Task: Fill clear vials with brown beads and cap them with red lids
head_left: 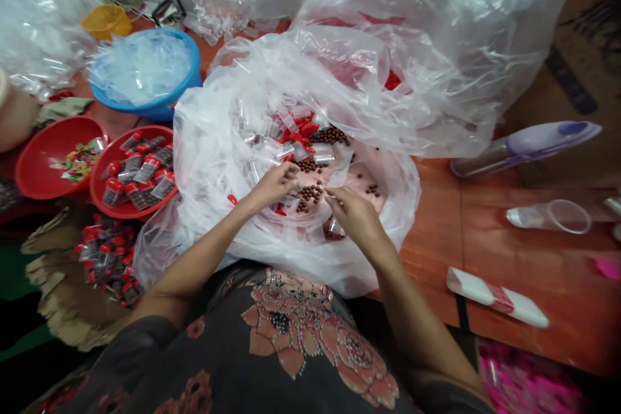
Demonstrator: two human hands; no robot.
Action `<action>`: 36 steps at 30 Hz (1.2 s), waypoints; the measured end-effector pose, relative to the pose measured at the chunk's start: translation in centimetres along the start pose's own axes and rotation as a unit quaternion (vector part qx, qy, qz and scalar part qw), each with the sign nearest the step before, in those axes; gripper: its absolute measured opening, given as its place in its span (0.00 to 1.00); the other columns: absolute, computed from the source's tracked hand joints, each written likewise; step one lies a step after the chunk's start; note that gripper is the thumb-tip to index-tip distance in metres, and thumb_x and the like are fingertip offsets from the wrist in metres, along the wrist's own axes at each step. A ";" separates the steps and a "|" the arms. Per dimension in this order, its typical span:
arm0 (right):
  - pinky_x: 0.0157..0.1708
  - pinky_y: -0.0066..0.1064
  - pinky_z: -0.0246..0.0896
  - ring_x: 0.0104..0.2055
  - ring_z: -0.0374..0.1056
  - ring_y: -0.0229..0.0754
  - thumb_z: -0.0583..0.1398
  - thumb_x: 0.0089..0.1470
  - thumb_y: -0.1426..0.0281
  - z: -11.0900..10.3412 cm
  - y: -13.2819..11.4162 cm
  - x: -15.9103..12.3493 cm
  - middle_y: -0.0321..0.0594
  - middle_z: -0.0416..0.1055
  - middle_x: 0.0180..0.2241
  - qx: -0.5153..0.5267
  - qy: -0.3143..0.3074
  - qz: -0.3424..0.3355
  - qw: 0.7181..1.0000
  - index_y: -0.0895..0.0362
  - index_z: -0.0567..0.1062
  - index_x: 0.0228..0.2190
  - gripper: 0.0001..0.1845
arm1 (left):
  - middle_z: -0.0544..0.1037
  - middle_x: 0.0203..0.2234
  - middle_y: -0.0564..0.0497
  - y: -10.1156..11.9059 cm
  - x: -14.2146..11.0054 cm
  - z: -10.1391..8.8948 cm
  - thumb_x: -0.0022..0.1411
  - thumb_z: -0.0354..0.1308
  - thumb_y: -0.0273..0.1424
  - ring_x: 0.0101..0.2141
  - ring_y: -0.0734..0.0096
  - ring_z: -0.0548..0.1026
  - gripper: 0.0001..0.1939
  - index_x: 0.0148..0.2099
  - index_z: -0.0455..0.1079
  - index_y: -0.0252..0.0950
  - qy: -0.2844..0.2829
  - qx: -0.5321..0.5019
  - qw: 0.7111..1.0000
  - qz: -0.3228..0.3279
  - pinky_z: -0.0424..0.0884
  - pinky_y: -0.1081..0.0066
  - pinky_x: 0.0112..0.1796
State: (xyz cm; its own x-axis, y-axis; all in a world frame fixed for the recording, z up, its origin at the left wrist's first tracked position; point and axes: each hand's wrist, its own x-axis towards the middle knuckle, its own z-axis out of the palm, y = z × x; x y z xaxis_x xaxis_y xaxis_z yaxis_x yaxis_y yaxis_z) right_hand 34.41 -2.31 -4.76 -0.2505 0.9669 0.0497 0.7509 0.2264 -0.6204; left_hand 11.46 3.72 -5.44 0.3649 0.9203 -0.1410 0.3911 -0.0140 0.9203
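My left hand [275, 186] is over the left part of a basin lined with clear plastic sheet [213, 194]. Its fingers are curled together, and what they hold, if anything, is too small to make out. Opposite it, my right hand [358, 212] has thumb and forefinger pinched near the basin's middle; anything between them is hidden. Small brown balls [310, 195] lie in loose piles between and behind the hands. Farther back are red plastic pieces [303, 126] and small clear containers [324, 155]. Another clear container [336, 226] lies just below my right hand.
On the left stand a blue basin [196, 71] of clear plastic pieces and a red bowl [136, 212] of filled, red-capped containers. More filled containers [109, 259] lie in a torn carton. To the right are a purple-and-white bottle-like object [543, 142], a clear cup [570, 217] and a white packet [524, 307].
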 end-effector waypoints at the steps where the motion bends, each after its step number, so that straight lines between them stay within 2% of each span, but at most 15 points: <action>1: 0.46 0.43 0.70 0.44 0.74 0.49 0.55 0.64 0.66 0.4 -0.2 0.4 0.47 0.77 0.45 0.036 0.008 0.010 0.999 0.53 0.75 0.52 0.18 | 0.76 0.41 0.48 0.0 -0.2 0.5 0.61 0.58 0.30 0.37 0.67 0.77 0.15 0.51 0.67 0.36 0.001 -0.066 0.998 -0.015 0.73 0.68 0.37; 4: 0.45 0.42 0.70 0.45 0.74 0.48 0.59 0.61 0.63 2.6 -1.1 1.0 0.46 0.76 0.49 0.104 0.021 0.017 0.994 0.49 0.69 0.59 0.25 | 0.75 0.38 0.50 -0.3 -0.7 2.2 0.58 0.61 0.31 0.35 0.72 0.76 0.13 0.46 0.66 0.35 0.031 -0.178 0.983 -0.030 0.71 0.74 0.34; 7: 0.48 0.45 0.69 0.51 0.72 0.52 0.61 0.59 0.65 4.6 -1.4 0.9 0.49 0.74 0.52 0.097 0.026 0.015 0.995 0.52 0.67 0.61 0.29 | 0.71 0.28 0.56 -0.8 -1.4 3.9 0.57 0.62 0.32 0.27 0.76 0.71 0.11 0.38 0.63 0.36 0.057 -0.198 0.977 -0.054 0.67 0.76 0.29; 9: 0.48 0.45 0.68 0.52 0.71 0.53 0.60 0.58 0.68 5.0 -1.0 0.7 0.50 0.74 0.52 0.074 0.012 0.009 0.997 0.52 0.69 0.60 0.27 | 0.69 0.24 0.58 -1.1 -2.0 4.5 0.58 0.62 0.32 0.24 0.76 0.70 0.11 0.36 0.61 0.37 0.041 -0.174 0.982 -0.062 0.66 0.76 0.28; 12: 0.49 0.44 0.66 0.50 0.71 0.52 0.58 0.59 0.71 4.0 0.2 0.6 0.47 0.75 0.52 0.009 -0.009 -0.001 1.000 0.52 0.70 0.57 0.25 | 0.74 0.30 0.53 -0.8 -2.3 4.0 0.62 0.60 0.32 0.31 0.70 0.74 0.07 0.38 0.65 0.37 0.026 -0.030 0.999 0.012 0.70 0.70 0.35; 13: 0.49 0.45 0.65 0.50 0.70 0.52 0.57 0.59 0.72 3.3 0.6 0.9 0.48 0.75 0.52 -0.030 -0.006 0.000 1.000 0.54 0.71 0.57 0.24 | 0.76 0.35 0.50 -0.6 -2.2 3.5 0.64 0.58 0.31 0.37 0.66 0.75 0.05 0.41 0.67 0.36 0.033 0.045 0.997 0.047 0.71 0.67 0.40; 15: 0.48 0.45 0.62 0.48 0.67 0.54 0.56 0.59 0.75 1.9 1.2 1.7 0.50 0.76 0.49 -0.128 -0.001 -0.001 0.992 0.58 0.72 0.55 0.22 | 0.77 0.43 0.44 -0.2 -1.5 2.4 0.66 0.55 0.28 0.47 0.60 0.74 0.08 0.47 0.69 0.34 0.041 0.199 0.976 0.083 0.69 0.62 0.49; 18: 0.45 0.43 0.58 0.45 0.64 0.54 0.52 0.59 0.79 0.6 1.4 3.4 0.55 0.76 0.44 -0.260 -0.046 -0.023 0.964 0.61 0.76 0.47 0.18 | 0.76 0.45 0.38 0.3 -0.2 1.0 0.66 0.51 0.25 0.49 0.54 0.74 0.12 0.48 0.72 0.30 -0.018 0.373 0.927 0.032 0.69 0.59 0.50; 20: 0.41 0.41 0.56 0.44 0.63 0.54 0.51 0.59 0.80 0.4 0.9 4.4 0.56 0.74 0.42 -0.313 -0.094 -0.043 0.944 0.63 0.78 0.41 0.16 | 0.77 0.43 0.36 0.5 0.5 0.7 0.67 0.49 0.27 0.46 0.52 0.76 0.14 0.48 0.74 0.28 -0.059 0.433 0.899 -0.017 0.71 0.59 0.46; 22: 0.39 0.39 0.54 0.42 0.63 0.53 0.52 0.59 0.79 0.6 0.3 5.0 0.56 0.73 0.40 -0.335 -0.130 -0.058 0.932 0.63 0.78 0.40 0.15 | 0.77 0.43 0.36 0.6 0.9 0.6 0.67 0.50 0.30 0.45 0.51 0.77 0.15 0.48 0.74 0.27 -0.084 0.456 0.885 -0.041 0.72 0.59 0.44; 25: 0.36 0.37 0.53 0.41 0.63 0.49 0.52 0.60 0.78 1.3 -0.4 5.2 0.53 0.72 0.40 -0.317 -0.148 -0.066 0.935 0.62 0.77 0.43 0.15 | 0.78 0.44 0.37 0.5 1.3 0.6 0.63 0.56 0.32 0.45 0.53 0.77 0.16 0.50 0.75 0.29 -0.127 0.442 0.887 -0.032 0.71 0.61 0.46; 28: 0.37 0.34 0.55 0.41 0.65 0.47 0.52 0.61 0.77 2.4 -0.7 5.1 0.51 0.72 0.41 -0.254 -0.146 -0.054 0.955 0.60 0.77 0.45 0.16 | 0.79 0.43 0.39 -0.1 1.7 0.6 0.60 0.59 0.31 0.45 0.52 0.77 0.16 0.49 0.75 0.31 -0.141 0.398 0.906 -0.012 0.71 0.61 0.46; 31: 0.41 0.35 0.58 0.44 0.66 0.48 0.53 0.59 0.78 3.7 -0.7 5.3 0.49 0.73 0.43 -0.163 -0.137 -0.043 0.976 0.58 0.77 0.47 0.19 | 0.80 0.38 0.42 -1.0 2.1 0.8 0.56 0.58 0.23 0.42 0.54 0.77 0.16 0.47 0.75 0.34 -0.107 0.323 0.940 -0.014 0.71 0.61 0.45; 34: 0.47 0.38 0.61 0.47 0.67 0.49 0.54 0.55 0.80 4.9 -0.5 5.8 0.48 0.73 0.45 -0.088 -0.111 -0.034 0.989 0.57 0.77 0.49 0.22 | 0.79 0.34 0.46 -1.9 2.5 0.9 0.50 0.55 0.15 0.37 0.59 0.77 0.25 0.51 0.73 0.34 -0.066 0.190 0.979 -0.005 0.72 0.64 0.43; 36: 0.51 0.41 0.61 0.51 0.66 0.50 0.56 0.51 0.81 5.6 -0.1 6.1 0.48 0.73 0.48 -0.039 -0.087 -0.028 0.995 0.56 0.76 0.50 0.25 | 0.78 0.32 0.49 -2.2 2.4 0.6 0.48 0.55 0.14 0.35 0.63 0.77 0.32 0.57 0.69 0.34 -0.061 0.086 0.994 -0.006 0.73 0.67 0.40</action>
State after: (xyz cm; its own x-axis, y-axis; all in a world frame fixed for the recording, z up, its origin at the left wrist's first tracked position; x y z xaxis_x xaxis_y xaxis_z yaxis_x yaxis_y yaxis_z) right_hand 29.41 2.88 -8.79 -0.3893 0.9193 -0.0582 0.7766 0.2936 -0.5575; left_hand 11.96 5.79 -8.02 0.4544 0.8669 -0.2048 0.5309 -0.0789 0.8437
